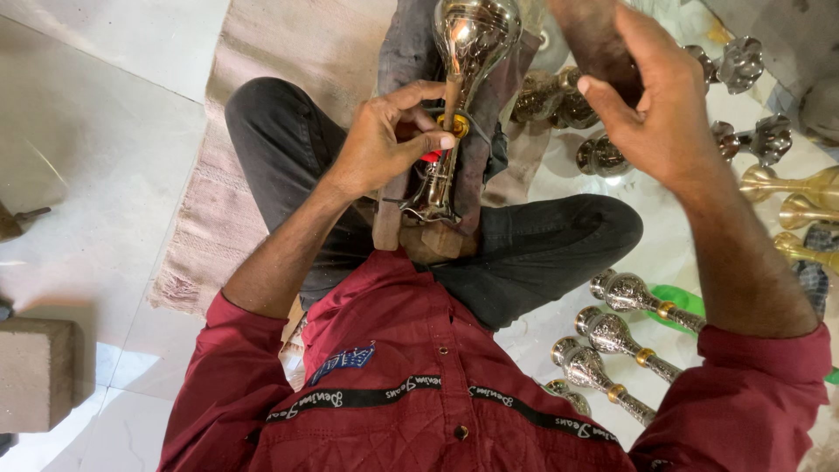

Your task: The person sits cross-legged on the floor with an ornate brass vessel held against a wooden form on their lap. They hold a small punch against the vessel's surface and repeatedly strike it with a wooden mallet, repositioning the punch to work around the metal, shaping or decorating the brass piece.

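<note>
Behind the right hand, its grip stays hidden.

- Metal vase-shaped piece, top centre: polished silver with a gold band and a red spot at the neck.
- Shirt, bottom: maroon, quilted, with a black lettered stripe and a blue patch.
- Trousers, centre: black.
- Mat, upper left: beige.
- Embossed pieces, lower right: silver with gold collars.
- Floor, left: white.

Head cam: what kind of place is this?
Likely a floor-level metalware workshop: the person sits cross-legged on a mat, the left hand holds a polished metal vase, and rows of similar finished pieces lie on the tiled floor.
</note>
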